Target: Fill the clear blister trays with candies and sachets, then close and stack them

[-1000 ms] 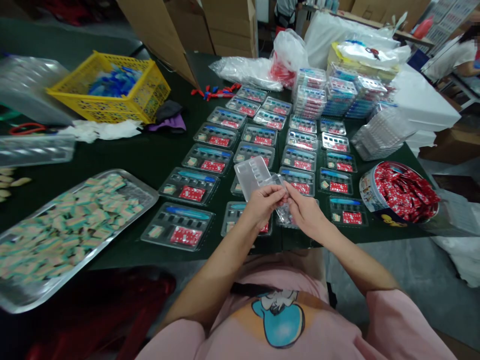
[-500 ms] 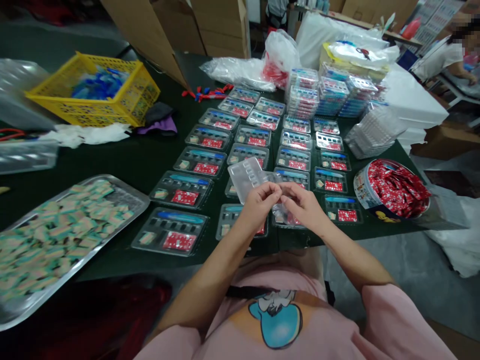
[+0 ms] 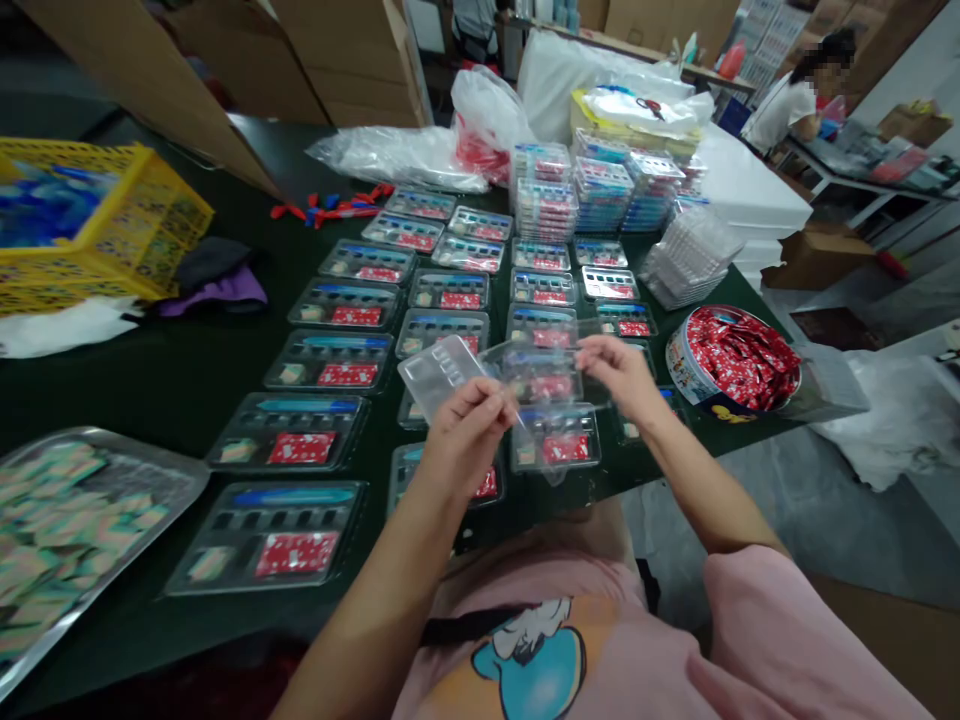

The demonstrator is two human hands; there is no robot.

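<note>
My left hand (image 3: 469, 430) is closed, thumb against fingers, on a frosted, translucent plastic tray (image 3: 431, 378) with small moulded slots. Between my hands stretches a thin clear plastic cover (image 3: 536, 375), see-through and hard to outline. My right hand (image 3: 621, 375) pinches its far right edge. Both pieces hang above rows of clear trays on the dark table. One filled tray (image 3: 266, 535) near the front left holds a blue pen, a small pale eraser-like block and a red patterned packet (image 3: 298, 553). Similar filled trays lie under and beyond my hands.
A round tin (image 3: 681, 368) of red packets stands right, beside stacked clear trays (image 3: 690, 258). Stacks of filled sets (image 3: 544, 195) rise at the back. Left are a metal tray (image 3: 184, 475) of pale-green blocks and a yellow basket (image 3: 161, 220). A person (image 3: 780, 110) sits far right.
My hands have moved apart, the right one going right with the clear cover's edge, the left keeping the frosted tray. The view has swung, so the table things sit further left.
</note>
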